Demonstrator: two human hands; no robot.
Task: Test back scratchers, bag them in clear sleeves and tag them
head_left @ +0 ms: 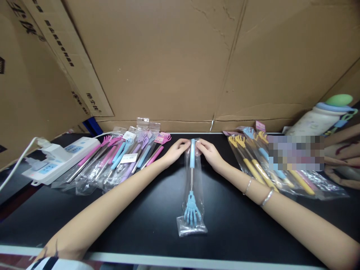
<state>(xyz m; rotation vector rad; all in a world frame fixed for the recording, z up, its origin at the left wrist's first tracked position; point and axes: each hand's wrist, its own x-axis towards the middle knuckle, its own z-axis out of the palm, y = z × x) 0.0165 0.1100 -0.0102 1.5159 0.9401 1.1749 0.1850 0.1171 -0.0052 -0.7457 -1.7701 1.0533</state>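
Facing a cardboard panel [168,60] across a black tabletop [126,228]. At centre, holding a clear plastic sleeve [198,183] containing a blue telescopic back scratcher [192,173]; with left hand [177,150] and right hand [209,153], pinching both edges beside the handle [192,155].

- Two: your left hand [177,149] and right hand [208,152]
- One bagged blue back scratcher [192,153], centre
- At least five left-side back scratchers [120,155]
- At least four right-side back scratchers [263,173]
- Two silver bracelets [267,197] on you
- One power strip [60,162], far left
- One bottle [314,120], far right
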